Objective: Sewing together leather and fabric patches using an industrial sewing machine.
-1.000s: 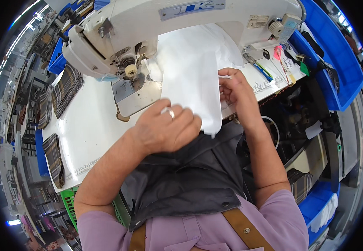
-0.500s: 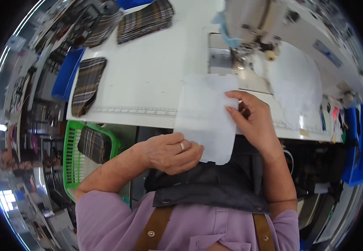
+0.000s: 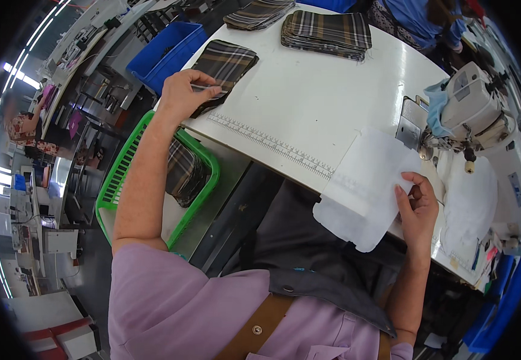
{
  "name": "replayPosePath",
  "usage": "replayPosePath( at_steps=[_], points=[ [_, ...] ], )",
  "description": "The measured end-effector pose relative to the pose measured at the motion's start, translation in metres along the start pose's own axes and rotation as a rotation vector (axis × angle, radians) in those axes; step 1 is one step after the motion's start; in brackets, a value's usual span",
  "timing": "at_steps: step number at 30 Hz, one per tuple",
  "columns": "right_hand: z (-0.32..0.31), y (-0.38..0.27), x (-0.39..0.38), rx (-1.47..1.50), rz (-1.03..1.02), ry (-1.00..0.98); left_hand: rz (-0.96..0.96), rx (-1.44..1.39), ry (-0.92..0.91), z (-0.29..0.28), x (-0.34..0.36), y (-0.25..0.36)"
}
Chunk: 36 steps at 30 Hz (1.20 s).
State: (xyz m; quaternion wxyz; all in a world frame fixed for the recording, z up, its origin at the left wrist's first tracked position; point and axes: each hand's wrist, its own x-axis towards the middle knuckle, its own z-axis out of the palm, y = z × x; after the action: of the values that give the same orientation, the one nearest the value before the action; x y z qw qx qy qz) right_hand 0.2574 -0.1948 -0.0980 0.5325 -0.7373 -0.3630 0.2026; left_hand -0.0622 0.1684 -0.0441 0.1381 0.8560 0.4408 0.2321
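Pinching only one edge of the white panel (image 3: 371, 177), right of centre, the right hand (image 3: 419, 207) could let its overhanging end sag askew, while the left hand (image 3: 185, 96), closure unclear at the upper-left plaid stack (image 3: 230, 63), might drag clinging layers.

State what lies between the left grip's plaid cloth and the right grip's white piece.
The head view shows white tabletop there, with a ruler scale along its near edge.
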Motion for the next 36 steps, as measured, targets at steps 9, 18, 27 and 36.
replayPosePath(
  at_steps=[9, 18, 27, 36],
  points=[
    [-0.007, 0.003, -0.001, 0.008, -0.003, -0.047, 0.033, 0.148, -0.004, 0.016, -0.006, -0.004],
    [-0.001, 0.0, -0.002, 0.028, -0.031, 0.0, -0.161, -0.054, 0.135, 0.011, -0.002, 0.006],
    [0.001, -0.014, 0.006, 0.149, 0.085, -0.046, 1.156, 0.129, 0.113, 0.045, -0.083, 0.188],
    [0.002, -0.001, 0.005, 0.025, -0.108, 0.06, 1.25, -0.278, -0.426, 0.095, -0.128, 0.248]
  ],
)
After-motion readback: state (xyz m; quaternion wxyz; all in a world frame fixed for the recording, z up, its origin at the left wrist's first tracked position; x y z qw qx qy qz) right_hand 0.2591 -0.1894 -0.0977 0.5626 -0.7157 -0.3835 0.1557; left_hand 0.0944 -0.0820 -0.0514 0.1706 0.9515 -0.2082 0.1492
